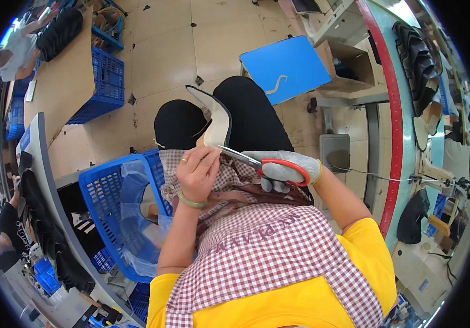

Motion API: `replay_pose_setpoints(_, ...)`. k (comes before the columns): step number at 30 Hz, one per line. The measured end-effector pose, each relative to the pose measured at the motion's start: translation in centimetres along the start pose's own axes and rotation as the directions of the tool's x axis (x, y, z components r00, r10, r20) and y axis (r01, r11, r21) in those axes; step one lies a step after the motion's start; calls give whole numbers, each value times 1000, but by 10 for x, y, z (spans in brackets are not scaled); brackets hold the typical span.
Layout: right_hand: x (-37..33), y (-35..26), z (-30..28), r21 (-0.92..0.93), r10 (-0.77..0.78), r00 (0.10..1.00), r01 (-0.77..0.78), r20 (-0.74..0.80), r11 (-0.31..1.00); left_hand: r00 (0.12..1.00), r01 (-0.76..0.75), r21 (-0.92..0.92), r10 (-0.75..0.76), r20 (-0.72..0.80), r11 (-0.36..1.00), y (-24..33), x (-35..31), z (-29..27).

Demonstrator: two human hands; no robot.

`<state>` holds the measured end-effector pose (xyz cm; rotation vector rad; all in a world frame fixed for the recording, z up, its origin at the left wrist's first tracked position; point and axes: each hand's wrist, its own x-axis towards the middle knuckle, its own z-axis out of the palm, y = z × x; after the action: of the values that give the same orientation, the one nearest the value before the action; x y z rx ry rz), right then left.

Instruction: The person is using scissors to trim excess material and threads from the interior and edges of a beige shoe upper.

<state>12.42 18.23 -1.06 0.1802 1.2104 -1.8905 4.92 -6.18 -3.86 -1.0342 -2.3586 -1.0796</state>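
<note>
A curved shoe upper (218, 117), cream on the lining side with a black edge, lies over my knees. My bare left hand (198, 172), with a ring and a pale bangle, pinches its near end. My right hand (287, 168), in a grey glove, holds scissors (285, 161) with red handles. Their metal blades point left and meet the edge of the upper right beside my left fingertips. Whether the blade tips are apart is hard to make out.
Left of my lap stands a blue plastic basket (106, 188) with clear bags and pieces inside. A blue board (284, 68) ahead carries a curved cream offcut (277, 85). At right runs a red-edged green bench (404, 147) with stacked black pieces (415, 65). Other people work at far left.
</note>
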Motion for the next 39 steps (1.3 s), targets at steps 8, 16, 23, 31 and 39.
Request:
replay_pose_setpoints(8, 5, 5, 9, 199, 24, 998, -12, -59, 980, 1000, 10, -11, -10, -10, 1000, 3, -1, 1)
replay_pose_setpoints(16, 11, 12, 25, 409, 29, 998, -6, -50, 913, 995, 84, -115, -89, -38, 990, 3, -1, 4)
replay_pose_setpoints(23, 5, 2, 43, 364, 23, 981, 50, -194, 930, 404, 733, -671, -867, 292, 116, 19, -12, 4)
replay_pose_setpoints(31, 0, 14, 42, 387, -15, 974, 103, -224, 916, 395, 641, -734, -723, 567, -225, 20, -17, 20)
replay_pose_setpoints(39, -9, 39, 37, 516, 28, 954, 137, -299, 846, 428, 650, -704, -627, 651, -287, 38, -19, 48)
